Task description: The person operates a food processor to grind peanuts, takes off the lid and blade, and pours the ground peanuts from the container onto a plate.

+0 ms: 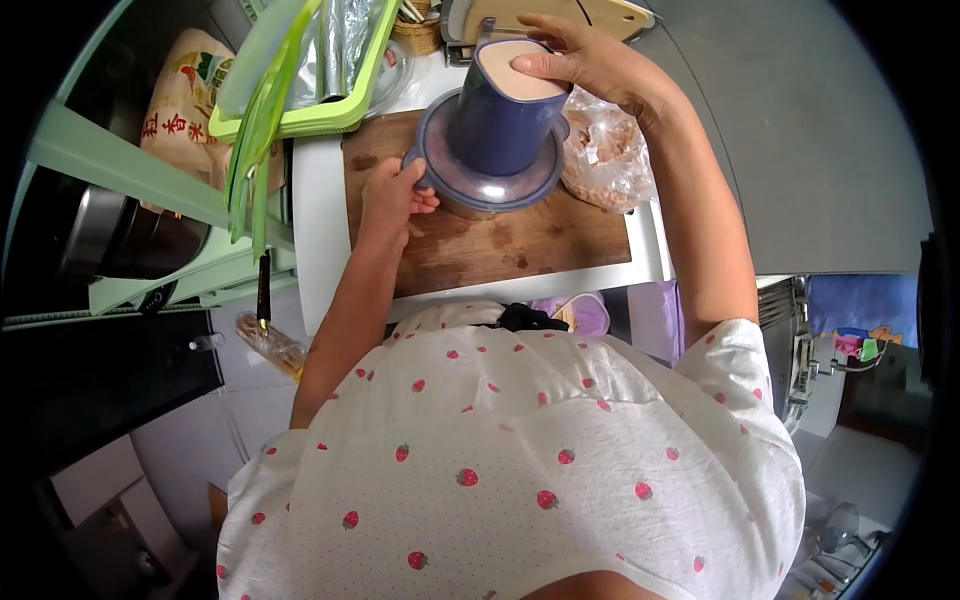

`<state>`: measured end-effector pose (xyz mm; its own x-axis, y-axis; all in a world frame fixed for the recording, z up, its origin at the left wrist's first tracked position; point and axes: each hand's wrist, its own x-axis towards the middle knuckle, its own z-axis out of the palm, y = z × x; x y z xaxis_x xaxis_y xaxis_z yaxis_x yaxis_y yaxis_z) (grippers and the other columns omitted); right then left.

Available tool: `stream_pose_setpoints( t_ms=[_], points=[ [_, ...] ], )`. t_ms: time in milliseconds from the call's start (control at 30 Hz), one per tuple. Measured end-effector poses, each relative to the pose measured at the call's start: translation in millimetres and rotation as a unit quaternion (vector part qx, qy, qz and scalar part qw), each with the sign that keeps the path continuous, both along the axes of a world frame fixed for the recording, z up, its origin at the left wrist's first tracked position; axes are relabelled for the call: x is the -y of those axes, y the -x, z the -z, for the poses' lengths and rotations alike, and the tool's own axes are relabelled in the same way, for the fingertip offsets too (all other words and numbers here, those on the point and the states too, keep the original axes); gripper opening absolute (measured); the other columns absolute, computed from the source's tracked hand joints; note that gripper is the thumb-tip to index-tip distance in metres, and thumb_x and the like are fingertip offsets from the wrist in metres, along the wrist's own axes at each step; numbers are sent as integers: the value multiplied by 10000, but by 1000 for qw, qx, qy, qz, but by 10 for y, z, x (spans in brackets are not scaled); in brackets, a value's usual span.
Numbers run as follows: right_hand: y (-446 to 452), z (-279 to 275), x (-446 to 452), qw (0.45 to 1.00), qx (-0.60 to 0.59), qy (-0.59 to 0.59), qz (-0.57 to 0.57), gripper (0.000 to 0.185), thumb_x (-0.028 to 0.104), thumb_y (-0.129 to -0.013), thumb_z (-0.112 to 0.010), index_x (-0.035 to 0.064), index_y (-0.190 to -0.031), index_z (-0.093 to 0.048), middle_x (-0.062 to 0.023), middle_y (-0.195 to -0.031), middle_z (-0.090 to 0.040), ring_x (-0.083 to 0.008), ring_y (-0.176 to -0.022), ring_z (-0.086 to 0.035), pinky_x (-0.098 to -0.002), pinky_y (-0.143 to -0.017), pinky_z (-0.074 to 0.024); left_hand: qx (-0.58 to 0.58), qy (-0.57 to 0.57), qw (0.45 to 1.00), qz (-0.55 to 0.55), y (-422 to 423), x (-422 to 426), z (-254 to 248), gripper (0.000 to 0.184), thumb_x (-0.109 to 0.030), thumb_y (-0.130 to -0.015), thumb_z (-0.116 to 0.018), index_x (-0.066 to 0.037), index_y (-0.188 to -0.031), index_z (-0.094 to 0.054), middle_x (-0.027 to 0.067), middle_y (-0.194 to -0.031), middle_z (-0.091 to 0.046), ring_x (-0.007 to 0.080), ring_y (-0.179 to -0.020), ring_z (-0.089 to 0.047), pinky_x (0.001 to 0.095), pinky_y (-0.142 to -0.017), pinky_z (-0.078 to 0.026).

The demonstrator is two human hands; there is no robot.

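A dark blue canister-shaped piece (505,130) with a flat beige top stands over a wide, round blue rim (490,190) with small side tabs. Whether the two are one piece, I cannot tell. My left hand (390,200) is closed on the tab at the rim's left side, thumb on top and fingers curled beneath. Over the beige top reaches my right hand (590,65), its thumb resting on the surface and its fingers stretched toward the far edge. Underneath lies a wet-looking wooden cutting board (560,240).
A clear plastic bag of brownish food (608,165) sits right of the rim. At the left are a lime-green basket (340,122) with long green leaves (262,130) and a printed rice sack (185,105). A wicker holder (418,35) and light boards (610,15) stand behind.
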<state>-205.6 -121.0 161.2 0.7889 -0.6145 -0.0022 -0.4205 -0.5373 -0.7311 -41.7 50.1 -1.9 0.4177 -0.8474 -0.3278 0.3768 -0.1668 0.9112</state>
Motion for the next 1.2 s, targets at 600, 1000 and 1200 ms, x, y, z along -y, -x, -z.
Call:
stream_pose_setpoints(
  t_ms=[600, 1000, 1200],
  points=[
    [31, -163, -93, 1000, -8, -24, -7, 883, 465, -672, -697, -11, -1313, -319, -227, -1279, -406, -307, -1208, -379, -342, -1003, -306, -7, 0, 1000, -3, 0, 9, 6, 217, -206, -833, -558, -48, -705, -481, 81, -623, -561, 146, -489, -553, 239, -457, -471],
    [51, -367, -189, 994, -103, 22, 1, 847, 438, -723, -666, -23, -1322, -284, -226, -1272, -421, -290, -1181, -418, -326, -990, -328, -14, -6, 1000, -9, 16, 14, -10, 210, -203, -830, -564, -51, -714, -476, 77, -613, -558, 146, -486, -549, 244, -464, -475],
    [60, 21, -13, 1000, 21, -9, -14, 880, 464, -678, -693, -13, -1314, -316, -234, -1268, -414, -309, -1202, -386, -344, -1000, -310, -6, 6, 1000, -8, 27, 8, -5, 211, -210, -827, -556, -53, -712, -477, 71, -608, -558, 146, -485, -548, 247, -467, -474]
  ],
)
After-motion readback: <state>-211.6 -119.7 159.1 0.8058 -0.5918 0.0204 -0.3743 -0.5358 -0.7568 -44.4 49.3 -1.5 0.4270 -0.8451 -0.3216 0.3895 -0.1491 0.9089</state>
